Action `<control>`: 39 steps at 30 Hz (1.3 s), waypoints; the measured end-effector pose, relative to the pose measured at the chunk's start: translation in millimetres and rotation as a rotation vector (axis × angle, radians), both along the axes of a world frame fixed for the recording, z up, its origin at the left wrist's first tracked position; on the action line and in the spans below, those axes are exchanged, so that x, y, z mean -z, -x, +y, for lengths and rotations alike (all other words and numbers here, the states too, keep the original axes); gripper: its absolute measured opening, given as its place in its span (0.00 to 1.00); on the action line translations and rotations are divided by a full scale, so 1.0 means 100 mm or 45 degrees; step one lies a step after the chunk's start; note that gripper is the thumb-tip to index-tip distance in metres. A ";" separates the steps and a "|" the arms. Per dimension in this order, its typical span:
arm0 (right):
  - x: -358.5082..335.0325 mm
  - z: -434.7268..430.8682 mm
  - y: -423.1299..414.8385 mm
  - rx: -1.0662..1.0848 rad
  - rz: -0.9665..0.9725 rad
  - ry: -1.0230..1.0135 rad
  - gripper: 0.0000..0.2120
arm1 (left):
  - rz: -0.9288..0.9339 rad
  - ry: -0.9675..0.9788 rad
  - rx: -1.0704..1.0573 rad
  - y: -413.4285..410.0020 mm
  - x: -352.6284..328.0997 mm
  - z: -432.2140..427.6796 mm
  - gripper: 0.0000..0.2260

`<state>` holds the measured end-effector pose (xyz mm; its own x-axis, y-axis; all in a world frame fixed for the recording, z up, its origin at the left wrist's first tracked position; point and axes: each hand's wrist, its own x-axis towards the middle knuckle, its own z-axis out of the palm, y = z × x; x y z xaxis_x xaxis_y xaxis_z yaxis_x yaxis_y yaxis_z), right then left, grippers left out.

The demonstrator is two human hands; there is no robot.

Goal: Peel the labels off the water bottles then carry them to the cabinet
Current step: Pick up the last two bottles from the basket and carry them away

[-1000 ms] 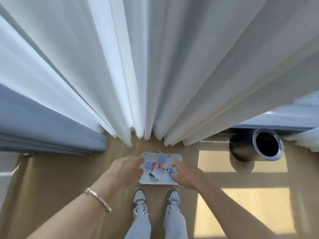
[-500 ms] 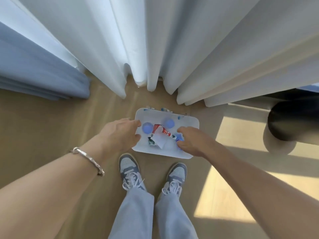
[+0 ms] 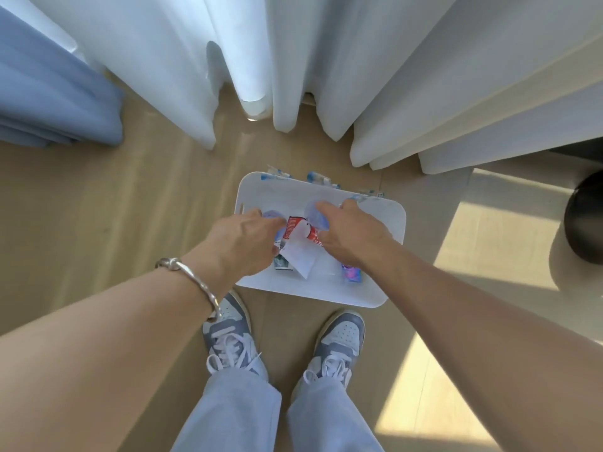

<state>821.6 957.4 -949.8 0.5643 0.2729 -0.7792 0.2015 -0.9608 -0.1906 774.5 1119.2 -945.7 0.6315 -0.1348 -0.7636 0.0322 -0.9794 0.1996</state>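
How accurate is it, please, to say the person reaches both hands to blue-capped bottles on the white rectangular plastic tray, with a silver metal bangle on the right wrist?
Nearly: the head view shows the silver metal bangle on the left wrist, not the right. The rest stands: the left hand and right hand reach to the blue-capped bottles on the white rectangular plastic tray.

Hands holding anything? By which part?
Left hand looks to grip the left bottle round its blue-capped top. Right hand grips the right bottle likewise. Fingertips are hidden.
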 end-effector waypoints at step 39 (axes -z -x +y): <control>-2.61 -0.11 0.21 0.043 -0.150 -0.218 0.17 | -0.367 0.280 -0.272 -0.24 -3.20 0.17 0.12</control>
